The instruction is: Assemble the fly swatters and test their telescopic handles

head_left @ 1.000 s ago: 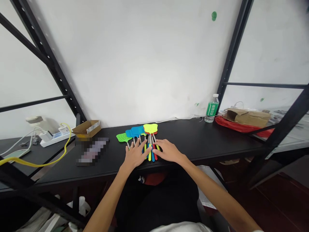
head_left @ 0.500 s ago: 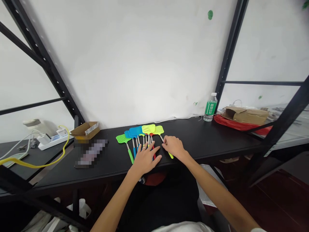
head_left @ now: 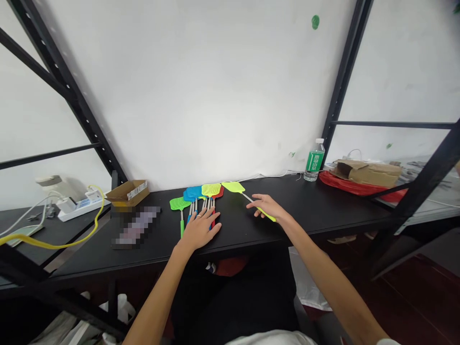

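Note:
My left hand [head_left: 200, 229] lies with its fingers spread over the handles of a fanned bunch of fly swatters. In that bunch are a green fly swatter [head_left: 179, 204] at the left edge, blue fly swatters [head_left: 193, 192], a yellow fly swatter [head_left: 211, 189] on top and a red fly swatter [head_left: 218, 192] partly under it. Apart from them, to the right, a yellow-green fly swatter [head_left: 233, 187] slants with its head toward the wall. Its handle runs between the fingers and thumb of my right hand [head_left: 269, 207], which holds it loosely, some fingers stretched out.
On the black table [head_left: 309, 211] a small cardboard box [head_left: 128, 194] and a blurred-out flat object [head_left: 138, 229] lie at left. A water bottle [head_left: 314, 160] stands back right, near a flattened carton [head_left: 370, 172]. A yellow cable [head_left: 82, 242] crosses the left side by a power strip [head_left: 81, 210].
The bunch of swatters has shifted left under my left hand and drawn closer together. My right hand has moved right with the yellow-green swatter's handle, tilting the swatter and separating it from the bunch.

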Available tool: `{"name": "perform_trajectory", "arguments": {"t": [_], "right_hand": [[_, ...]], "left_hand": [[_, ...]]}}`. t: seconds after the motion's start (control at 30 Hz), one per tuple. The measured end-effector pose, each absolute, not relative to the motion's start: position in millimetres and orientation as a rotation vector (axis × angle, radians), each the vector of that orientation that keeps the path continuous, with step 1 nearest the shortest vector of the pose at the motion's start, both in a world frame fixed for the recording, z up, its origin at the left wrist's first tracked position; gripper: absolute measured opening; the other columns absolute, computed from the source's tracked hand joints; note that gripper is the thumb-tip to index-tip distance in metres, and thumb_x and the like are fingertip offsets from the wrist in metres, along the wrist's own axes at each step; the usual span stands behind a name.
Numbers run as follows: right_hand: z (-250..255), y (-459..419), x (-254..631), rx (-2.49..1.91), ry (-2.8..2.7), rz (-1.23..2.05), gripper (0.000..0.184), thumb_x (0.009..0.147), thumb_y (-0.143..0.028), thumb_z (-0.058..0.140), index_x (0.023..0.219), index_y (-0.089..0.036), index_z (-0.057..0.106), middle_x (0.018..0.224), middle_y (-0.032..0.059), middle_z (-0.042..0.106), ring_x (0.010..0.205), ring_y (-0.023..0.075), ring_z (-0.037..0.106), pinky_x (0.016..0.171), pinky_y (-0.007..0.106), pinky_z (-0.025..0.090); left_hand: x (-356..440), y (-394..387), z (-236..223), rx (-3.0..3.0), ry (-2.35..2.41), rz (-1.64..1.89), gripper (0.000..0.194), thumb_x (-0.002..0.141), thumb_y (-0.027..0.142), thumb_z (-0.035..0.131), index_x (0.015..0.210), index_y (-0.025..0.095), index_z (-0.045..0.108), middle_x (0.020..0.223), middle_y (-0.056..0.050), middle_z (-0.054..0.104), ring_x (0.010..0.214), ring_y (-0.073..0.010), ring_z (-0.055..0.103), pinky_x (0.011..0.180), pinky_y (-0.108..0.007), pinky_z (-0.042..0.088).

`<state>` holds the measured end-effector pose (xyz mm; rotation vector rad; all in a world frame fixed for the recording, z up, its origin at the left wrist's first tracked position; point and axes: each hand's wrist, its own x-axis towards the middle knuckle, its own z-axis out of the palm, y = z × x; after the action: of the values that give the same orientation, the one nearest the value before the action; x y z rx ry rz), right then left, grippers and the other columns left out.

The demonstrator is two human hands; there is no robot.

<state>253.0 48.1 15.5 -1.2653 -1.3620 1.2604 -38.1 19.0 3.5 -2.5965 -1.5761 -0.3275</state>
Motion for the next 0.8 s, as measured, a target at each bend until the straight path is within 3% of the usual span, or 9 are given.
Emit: {"name": "perform_trajectory", "arguments": {"t": [0.17, 0.3, 0.43, 0.57, 0.7, 0.8], "right_hand": [[19, 48, 246, -1.035, -1.14, 1.356, 0.048, 0.083, -0.018, 0.061, 0.13, -0.013, 0.055, 0.111, 0.0142, 0.073, 0.049, 0.0083, 0.056, 0.036, 0.018, 0.036], [20, 46, 245, -0.899, -0.987, 1.467, 0.023, 0.085, -0.024, 0.064, 0.106, -0.015, 0.066, 0.121, 0.0139, 0.07, 0.057, 0.0106, 0.062, 0.037, 0.019, 0.039], [23, 42, 245, -0.838, -0.977, 1.528, 0.02, 0.086, -0.025, 0.065, 0.104, -0.018, 0.063, 0.133, 0.0128, 0.064, 0.071, 0.0148, 0.069, 0.048, 0.022, 0.049], [22, 38, 240, -0.803, -0.988, 1.566, 0.019, 0.086, -0.019, 0.064, 0.104, -0.02, 0.058, 0.127, 0.0117, 0.067, 0.083, 0.0166, 0.072, 0.066, 0.026, 0.055], [20, 37, 232, -0.776, -1.008, 1.561, 0.012, 0.092, -0.029, 0.059, 0.101, -0.02, 0.058, 0.118, 0.0121, 0.072, 0.08, 0.016, 0.072, 0.062, 0.024, 0.052], [19, 34, 223, -0.781, -1.071, 1.533, 0.021, 0.095, -0.038, 0.056, 0.098, -0.018, 0.062, 0.114, 0.0128, 0.073, 0.076, 0.0151, 0.071, 0.059, 0.022, 0.051]], "left_hand": [[-51, 25, 4, -2.657, -1.599, -0.316, 0.052, 0.097, 0.049, 0.037, 0.144, 0.031, 0.05, 0.16, -0.001, 0.031, 0.147, -0.0309, 0.028, 0.118, -0.058, 0.022], [-56, 26, 6, -2.692, -1.581, -0.339, 0.05, 0.095, 0.045, 0.04, 0.142, 0.032, 0.052, 0.159, -0.001, 0.033, 0.147, -0.0305, 0.029, 0.117, -0.058, 0.022], [-60, 26, 11, -2.745, -1.602, -0.329, 0.049, 0.093, 0.042, 0.046, 0.139, 0.032, 0.055, 0.158, -0.002, 0.036, 0.147, -0.0313, 0.03, 0.117, -0.06, 0.023], [-52, 21, 18, -2.768, -1.63, -0.441, 0.048, 0.093, 0.046, 0.046, 0.135, 0.028, 0.059, 0.155, -0.005, 0.041, 0.146, -0.0308, 0.033, 0.118, -0.056, 0.024], [-31, 9, 26, -2.868, -1.506, -0.83, 0.048, 0.097, 0.05, 0.041, 0.135, 0.026, 0.058, 0.146, -0.005, 0.053, 0.136, -0.0223, 0.047, 0.115, -0.039, 0.033], [-13, -2, 32, -2.907, -1.481, -1.028, 0.048, 0.097, 0.051, 0.042, 0.134, 0.025, 0.059, 0.138, -0.005, 0.06, 0.126, -0.022, 0.055, 0.107, -0.034, 0.041]]}}
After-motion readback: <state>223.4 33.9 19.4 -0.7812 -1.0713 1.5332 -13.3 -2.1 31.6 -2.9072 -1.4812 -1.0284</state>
